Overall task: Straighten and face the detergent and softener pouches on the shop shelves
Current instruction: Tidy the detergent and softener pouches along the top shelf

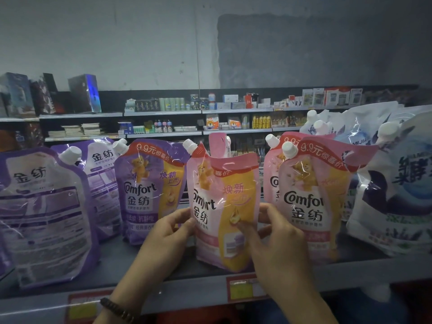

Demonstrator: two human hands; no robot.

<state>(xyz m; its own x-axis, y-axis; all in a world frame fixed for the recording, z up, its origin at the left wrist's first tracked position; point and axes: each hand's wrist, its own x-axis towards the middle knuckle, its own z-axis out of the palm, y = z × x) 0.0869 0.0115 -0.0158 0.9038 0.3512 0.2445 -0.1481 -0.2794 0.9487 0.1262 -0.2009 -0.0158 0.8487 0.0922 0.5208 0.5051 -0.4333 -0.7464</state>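
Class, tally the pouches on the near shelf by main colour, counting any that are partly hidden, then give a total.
Purple pouches: 3
Pink pouches: 4, one mostly hidden behind the held pink pouch
White and blue pouches: 3, judged by their caps
Total: 10

Pink-and-yellow pouch [224, 206], purple pouches [149, 190], white-and-blue bags [395, 190], dark beaded bracelet [117, 309].

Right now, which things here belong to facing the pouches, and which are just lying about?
Job: middle pink pouch, gripped by left hand and right hand; purple pouches; right pink pouch; white pouches.
Lying about: price tag; far-shelf boxes.
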